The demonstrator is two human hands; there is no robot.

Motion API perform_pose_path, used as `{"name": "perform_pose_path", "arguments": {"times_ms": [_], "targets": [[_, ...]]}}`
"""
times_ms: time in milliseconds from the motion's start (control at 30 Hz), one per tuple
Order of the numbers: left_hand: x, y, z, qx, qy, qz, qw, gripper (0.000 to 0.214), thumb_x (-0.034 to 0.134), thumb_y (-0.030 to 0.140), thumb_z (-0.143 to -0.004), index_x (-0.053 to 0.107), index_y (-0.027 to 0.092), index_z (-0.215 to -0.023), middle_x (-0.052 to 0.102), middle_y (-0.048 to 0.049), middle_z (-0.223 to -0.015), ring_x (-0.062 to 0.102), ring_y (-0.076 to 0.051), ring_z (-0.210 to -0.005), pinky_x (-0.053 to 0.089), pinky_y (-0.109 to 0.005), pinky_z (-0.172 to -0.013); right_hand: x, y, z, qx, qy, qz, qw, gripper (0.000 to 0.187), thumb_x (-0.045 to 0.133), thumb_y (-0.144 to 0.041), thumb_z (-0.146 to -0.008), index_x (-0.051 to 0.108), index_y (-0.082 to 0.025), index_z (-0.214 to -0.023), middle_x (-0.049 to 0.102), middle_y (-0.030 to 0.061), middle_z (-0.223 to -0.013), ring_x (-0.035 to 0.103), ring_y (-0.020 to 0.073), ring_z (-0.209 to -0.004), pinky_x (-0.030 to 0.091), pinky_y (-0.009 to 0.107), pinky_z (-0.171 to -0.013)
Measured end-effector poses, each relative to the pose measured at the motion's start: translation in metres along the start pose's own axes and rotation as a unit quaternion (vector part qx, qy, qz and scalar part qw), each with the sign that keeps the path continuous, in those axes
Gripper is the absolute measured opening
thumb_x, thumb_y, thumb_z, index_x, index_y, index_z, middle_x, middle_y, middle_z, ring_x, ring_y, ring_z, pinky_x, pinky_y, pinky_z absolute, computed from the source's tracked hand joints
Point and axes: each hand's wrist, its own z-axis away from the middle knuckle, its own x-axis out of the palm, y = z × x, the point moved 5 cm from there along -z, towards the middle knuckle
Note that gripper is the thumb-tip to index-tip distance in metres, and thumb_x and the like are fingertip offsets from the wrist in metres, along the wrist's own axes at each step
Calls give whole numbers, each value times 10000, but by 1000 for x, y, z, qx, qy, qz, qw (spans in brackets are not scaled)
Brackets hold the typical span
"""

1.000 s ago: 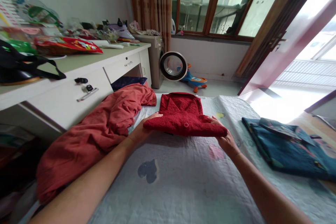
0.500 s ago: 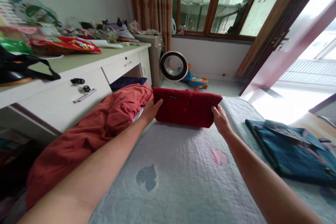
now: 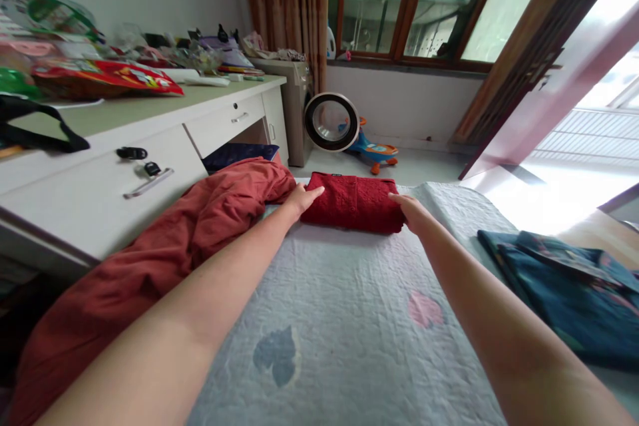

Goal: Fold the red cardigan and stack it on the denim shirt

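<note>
A folded dark red garment [image 3: 353,205] with a small dark label on its upper edge rests near the far end of the bed [image 3: 359,326]. My left hand [image 3: 304,200] grips its left end, thumb on top and the other fingers mostly hidden. At the opposite end my right hand [image 3: 407,208] holds it the same way, thumb pressed on the cloth. Left of it lies a bunched rust-red cloth [image 3: 200,226], close to my left forearm. Folded blue denim clothing [image 3: 574,286] lies on the bed to the right.
A white desk [image 3: 144,180] with drawers runs along the left, cluttered with a red snack bag [image 3: 110,78] and other items. Beyond the bed are a washing machine with its round door [image 3: 331,122] open and a blue-orange ride-on toy [image 3: 374,150]. A pink door [image 3: 539,100] stands at right.
Both hands have tipped the red garment from a raised, upright position down onto the bed, so its top face now shows. The view has shifted slightly.
</note>
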Motion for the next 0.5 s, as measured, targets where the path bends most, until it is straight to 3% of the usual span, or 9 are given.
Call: {"name": "perform_pose_path", "arguments": {"times_ms": [133, 300, 400, 500], "targets": [[4, -7, 7, 3, 44, -81, 996, 446, 662, 354, -785, 552, 97, -1132, 646, -220, -1169, 602, -348, -1116, 425, -436, -971, 4, 7, 1, -22, 40, 55, 997, 166, 629, -344, -747, 620, -188, -804, 617, 19, -589, 562, 184, -557, 411, 268, -484], [4, -5, 11, 28, 67, -125, 989, 365, 486, 202, -880, 499, 131, -1238, 571, -175, -1323, 533, -269, -1243, 366, -362, -1060, 6, 7, 1, -74, 121, 128, 982, 263, 510, -342, -796, 614, -189, -984, 689, 74, -885, 611, 246, -895, 480, 318, -756], [2, -12, 14, 7, 69, -141, 988, 322, 469, 209, -888, 523, 137, -1197, 603, -189, -1275, 544, -293, -1232, 381, -402, -1045, 7, 10, 2, -85, 137, 164, 973, 339, 461, -318, -815, 578, -192, -1107, 671, 112, -1069, 582, 272, -1043, 446, 365, -902], [1, -22, 14, -32, 66, -154, 985, 246, 534, 238, -845, 585, 131, -1062, 646, -234, -1165, 562, -364, -1200, 394, -468, -1015, 7, 16, 3, -74, 132, 190, 970, 348, 471, -318, -810, 574, -187, -1115, 660, 151, -1104, 577, 310, -1083, 421, 428, -956]]}}
